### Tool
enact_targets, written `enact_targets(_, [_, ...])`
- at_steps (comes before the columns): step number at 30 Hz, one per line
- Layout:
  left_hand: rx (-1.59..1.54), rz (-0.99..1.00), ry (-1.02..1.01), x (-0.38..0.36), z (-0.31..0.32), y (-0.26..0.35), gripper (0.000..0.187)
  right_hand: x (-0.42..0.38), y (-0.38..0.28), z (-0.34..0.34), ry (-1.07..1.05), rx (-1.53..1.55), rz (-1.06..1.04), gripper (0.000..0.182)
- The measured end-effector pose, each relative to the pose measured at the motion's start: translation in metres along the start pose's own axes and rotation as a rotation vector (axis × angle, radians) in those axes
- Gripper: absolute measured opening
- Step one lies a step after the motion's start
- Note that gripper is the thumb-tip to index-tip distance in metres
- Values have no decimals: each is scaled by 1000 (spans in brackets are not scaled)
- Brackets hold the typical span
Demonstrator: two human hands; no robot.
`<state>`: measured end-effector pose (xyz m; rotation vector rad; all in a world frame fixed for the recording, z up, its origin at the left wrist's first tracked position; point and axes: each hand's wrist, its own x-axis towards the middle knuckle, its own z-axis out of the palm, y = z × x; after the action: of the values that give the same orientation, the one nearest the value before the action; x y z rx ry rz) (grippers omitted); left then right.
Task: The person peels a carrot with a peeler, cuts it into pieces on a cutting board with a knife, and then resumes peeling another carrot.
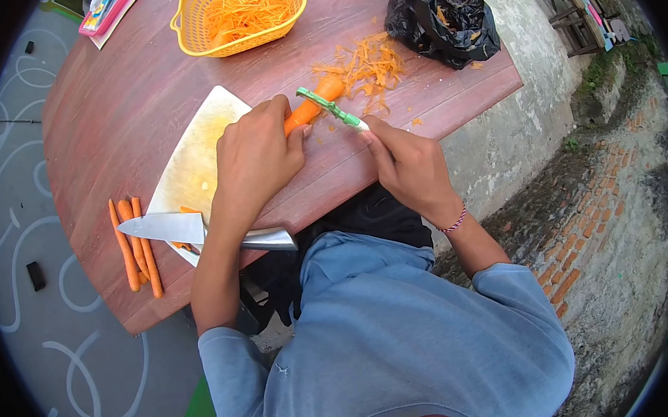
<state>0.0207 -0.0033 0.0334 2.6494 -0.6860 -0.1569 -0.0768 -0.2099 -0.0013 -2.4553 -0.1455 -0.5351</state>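
Observation:
My left hand (263, 148) is closed around the near end of a carrot (330, 88), which points away from me over the table. In my right hand (403, 157) is a green peeler (344, 116), its head lying across the carrot. Orange peelings (371, 62) are scattered on the wood just beyond the carrot's tip. Left of my left hand lies a white cutting board (194, 167) with an orange-stained surface. A kitchen knife (168, 227) rests across the board's near end, partly hidden under my left forearm.
Several whole carrots (139, 247) lie at the left of the wooden table (108, 138). A yellow basket (241, 44) of shredded carrot stands at the far side. A black plastic bag (445, 26) sits near the right edge. Top left is a pink item (101, 20).

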Motion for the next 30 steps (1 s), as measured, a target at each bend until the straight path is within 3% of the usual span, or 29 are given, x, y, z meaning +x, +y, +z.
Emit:
enact_targets(6, [25,33,33,-2,0,3,28,7,27,3,101,-54,110,21])
enact_targets(10, [15,29,25,-2,2,3,30,-1,8,1,49,-4,-15,22])
enact_targets(17, [35,37,38,-3,-1,6,30,8,26,-6,74,-95,202,21])
enact_targets(20, [23,12,34,-2,2,6,30,2,6,-4,102,67,38,21])
enact_targets(24, [25,12,37,-3,2,6,30,-5,7,2,34,-10,56,22])
enact_targets(27, [36,33,51,-5,2,6,30,5,23,-11,-25,-117,281,21])
enact_targets(30, [31,16,59,-4,2,7,30,0,11,-6,119,40,95,21])
